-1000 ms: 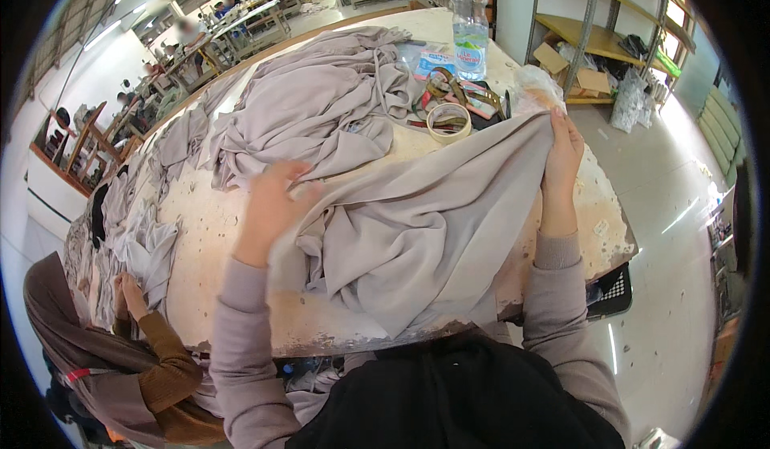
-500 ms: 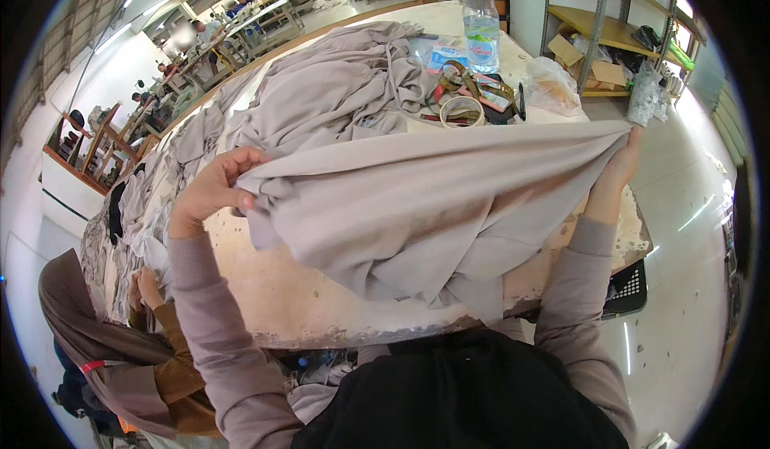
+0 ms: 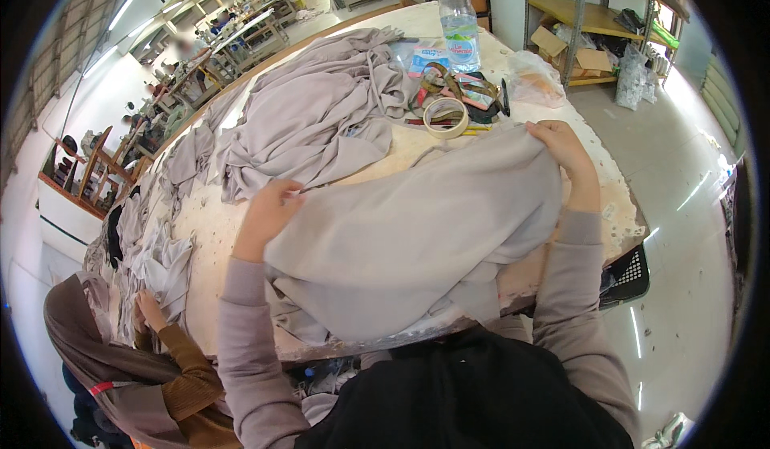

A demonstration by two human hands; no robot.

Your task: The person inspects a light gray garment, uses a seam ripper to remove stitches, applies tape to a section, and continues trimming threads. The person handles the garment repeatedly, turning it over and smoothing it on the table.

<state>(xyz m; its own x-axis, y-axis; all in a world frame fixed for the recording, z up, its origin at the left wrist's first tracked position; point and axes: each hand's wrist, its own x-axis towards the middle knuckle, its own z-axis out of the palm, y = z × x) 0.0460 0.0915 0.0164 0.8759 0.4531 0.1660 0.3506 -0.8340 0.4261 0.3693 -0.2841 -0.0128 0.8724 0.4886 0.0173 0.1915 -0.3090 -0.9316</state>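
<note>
The left hand grips the upper left of 1 grey cloth and the right hand pinches its upper right edge, so that 2 hands hold it spread over the near part of the worktable. Beyond it lies a heap of similar fabric, with a tape roll and a clear bottle to the heap's right

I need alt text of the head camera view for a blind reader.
A person's left hand and right hand hold a grey-beige cloth by its upper edge over a pale table; a fabric heap, tape roll and clear bottle are beyond.
</note>
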